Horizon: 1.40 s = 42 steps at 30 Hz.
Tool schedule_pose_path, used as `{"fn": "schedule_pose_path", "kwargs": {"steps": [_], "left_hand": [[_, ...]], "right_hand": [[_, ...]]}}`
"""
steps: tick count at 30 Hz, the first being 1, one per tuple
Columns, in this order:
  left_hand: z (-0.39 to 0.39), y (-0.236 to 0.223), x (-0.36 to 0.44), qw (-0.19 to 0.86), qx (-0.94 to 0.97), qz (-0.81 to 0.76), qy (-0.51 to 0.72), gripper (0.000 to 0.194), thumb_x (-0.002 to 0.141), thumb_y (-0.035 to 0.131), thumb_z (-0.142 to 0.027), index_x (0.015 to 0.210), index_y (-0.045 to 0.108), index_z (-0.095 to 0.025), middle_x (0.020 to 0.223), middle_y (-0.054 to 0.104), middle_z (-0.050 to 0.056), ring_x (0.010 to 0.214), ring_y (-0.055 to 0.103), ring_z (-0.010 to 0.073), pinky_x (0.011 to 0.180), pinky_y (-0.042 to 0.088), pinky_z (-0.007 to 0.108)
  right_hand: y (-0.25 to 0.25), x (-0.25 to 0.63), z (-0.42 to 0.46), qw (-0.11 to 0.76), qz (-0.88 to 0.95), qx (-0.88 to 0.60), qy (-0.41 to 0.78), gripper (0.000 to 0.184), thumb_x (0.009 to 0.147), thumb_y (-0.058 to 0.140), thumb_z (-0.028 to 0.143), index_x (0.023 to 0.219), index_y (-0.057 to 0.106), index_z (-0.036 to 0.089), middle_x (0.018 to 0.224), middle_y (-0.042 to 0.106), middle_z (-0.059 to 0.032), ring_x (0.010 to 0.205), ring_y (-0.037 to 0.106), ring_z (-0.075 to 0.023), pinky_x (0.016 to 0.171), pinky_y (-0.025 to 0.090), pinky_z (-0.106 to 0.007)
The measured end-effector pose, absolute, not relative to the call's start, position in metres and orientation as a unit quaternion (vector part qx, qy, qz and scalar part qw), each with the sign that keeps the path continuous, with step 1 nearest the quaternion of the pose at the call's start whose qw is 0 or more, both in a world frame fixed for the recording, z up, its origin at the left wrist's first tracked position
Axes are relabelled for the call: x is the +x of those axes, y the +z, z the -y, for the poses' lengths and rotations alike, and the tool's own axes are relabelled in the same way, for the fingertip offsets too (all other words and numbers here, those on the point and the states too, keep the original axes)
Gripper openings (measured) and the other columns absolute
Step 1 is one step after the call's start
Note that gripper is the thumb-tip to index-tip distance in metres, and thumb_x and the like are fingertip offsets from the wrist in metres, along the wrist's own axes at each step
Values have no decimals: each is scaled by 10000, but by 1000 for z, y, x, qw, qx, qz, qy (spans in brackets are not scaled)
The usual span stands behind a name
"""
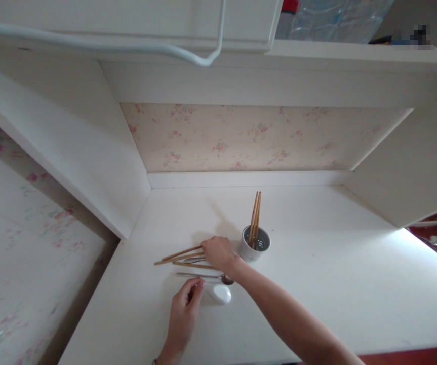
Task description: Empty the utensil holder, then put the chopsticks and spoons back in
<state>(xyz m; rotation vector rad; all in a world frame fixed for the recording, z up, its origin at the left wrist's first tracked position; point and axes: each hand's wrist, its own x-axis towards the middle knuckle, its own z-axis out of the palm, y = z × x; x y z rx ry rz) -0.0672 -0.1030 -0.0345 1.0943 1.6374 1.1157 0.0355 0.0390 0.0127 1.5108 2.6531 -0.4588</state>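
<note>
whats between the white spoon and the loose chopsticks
In the head view, a metal spoon lies between the white spoon and the loose chopsticks, its handle pointing toward the picture's left.

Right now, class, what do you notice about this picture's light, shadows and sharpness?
Head view: the counter glows brightest toward its right edge; head view: a soft shadow falls beyond the right hand, left of the cup; head view: the cup's markings are too soft to read.
</note>
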Motion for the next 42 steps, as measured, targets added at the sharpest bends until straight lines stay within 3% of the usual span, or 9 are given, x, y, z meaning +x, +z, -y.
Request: {"fn": "schedule_pose_path", "kwargs": {"steps": [8, 13, 16, 18, 21, 23, 26, 28, 42], "left_hand": [[101, -33, -66, 447, 482, -632, 410, 390, 860, 481, -508, 945, 675, -180, 751, 628, 20, 680, 527, 166, 613, 405, 239], [101, -29, -66, 437, 493, -643, 390, 389, 860, 465, -515, 884, 679, -191, 656, 582, -5, 598, 486, 146, 546, 365, 222], [102, -26, -65, 441, 496, -641, 384, 395, 852, 471, -526, 882, 678, -190, 666, 596, -3, 594, 492, 144, 548, 370, 218], [102, -23, -64, 450, 497, -636, 382, 406, 851, 474, -530, 912, 679, -185, 698, 617, 7, 619, 509, 151, 574, 391, 222], [102, -18, -63, 452, 492, -637, 384, 435, 835, 489, -550, 933, 688, -176, 723, 640, 23, 651, 535, 170, 597, 412, 231], [102, -16, -62, 450, 488, -642, 384, 445, 824, 498, -561, 933, 694, -176, 719, 644, 25, 646, 541, 175, 586, 415, 234], [102, -17, -61, 445, 490, -642, 387, 423, 828, 504, -543, 943, 698, -185, 704, 638, 19, 631, 531, 169, 571, 413, 232], [101, -19, -60, 440, 493, -643, 388, 404, 829, 509, -528, 938, 701, -190, 682, 627, 13, 613, 518, 161, 558, 408, 228], [99, -25, -58, 431, 504, -649, 373, 362, 839, 510, -501, 942, 696, -208, 687, 610, 2, 627, 520, 161, 582, 415, 234]], "right_hand": [[26, 41, -33, -41, -855, 495, -147, 265, 949, 378, 214, 1105, 591, 235, 902, 728, -83, 822, 692, -224, 689, 489, -292], [52, 50, -15, -335, -744, 450, -363, 291, 977, 348, 340, 1059, 609, 240, 899, 710, -33, 785, 678, -155, 683, 503, -241], [70, 63, -6, -452, -659, 392, -456, 266, 950, 414, 375, 1054, 614, 233, 931, 696, -36, 808, 671, -148, 708, 539, -265], [82, 78, -7, -520, -610, 374, -467, 302, 926, 473, 369, 1192, 545, 246, 948, 694, -42, 792, 672, -148, 721, 557, -297], [96, 110, -21, -613, -550, 378, -422, 591, 880, 563, 343, 1405, 298, 279, 978, 697, -46, 786, 679, -152, 743, 569, -345], [102, 132, -36, -657, -518, 399, -376, 599, 855, 598, 346, 1387, 336, 262, 983, 701, -52, 841, 680, -167, 786, 563, -376], [99, 160, -56, -675, -484, 437, -345, 364, 837, 609, 384, 1149, 575, 198, 990, 703, -75, 876, 681, -184, 826, 552, -404], [90, 171, -65, -664, -480, 459, -345, 325, 823, 621, 408, 1056, 622, 181, 1003, 705, -90, 875, 683, -195, 828, 552, -416], [34, 175, -57, -526, -531, 576, -332, 344, 841, 563, 440, 1072, 691, 219, 993, 733, -60, 901, 679, -223, 842, 525, -389]]}}
